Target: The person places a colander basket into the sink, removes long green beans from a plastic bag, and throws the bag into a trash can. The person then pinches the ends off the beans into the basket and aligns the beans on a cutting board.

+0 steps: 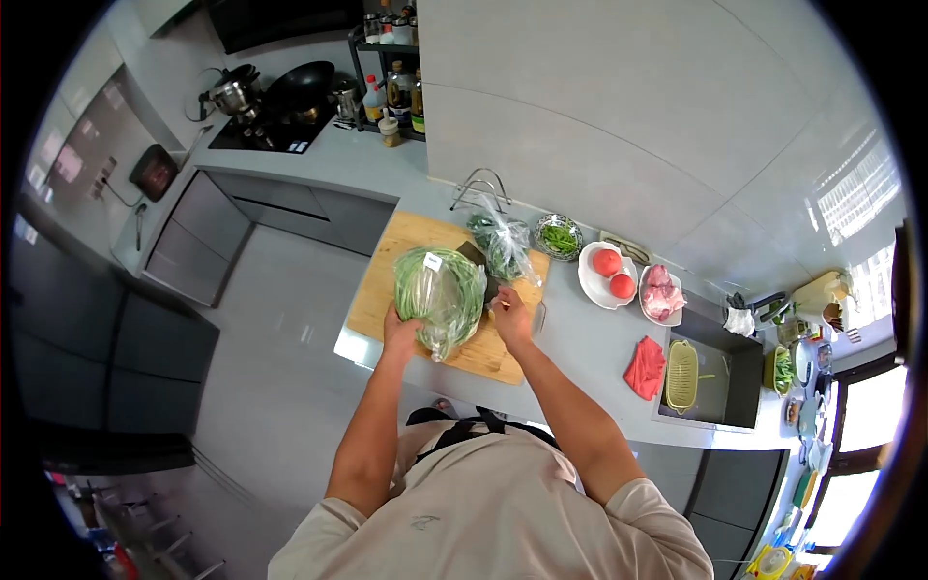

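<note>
On the wooden cutting board (372, 307) lies a large clear plastic bag of long green beans (440, 290), coiled in a round bundle with a small white label on it. My left hand (400, 334) grips the bag's lower left edge. At its right side my right hand (510, 315) is closed, fingertips pinched together; what they hold is too small to tell. A dark flat object (471, 253) shows partly from behind the bag, mostly hidden. Another clear plastic bag with leafy greens (503, 251) rests at the board's back right.
A metal rack (480, 182), a bowl of chopped greens (559, 236), a plate with two tomatoes (607, 261) and a plate of raw meat (663, 294) line the wall. Farther right are a red cloth (644, 367) and the sink (725, 387) holding a yellow-green basket (681, 375).
</note>
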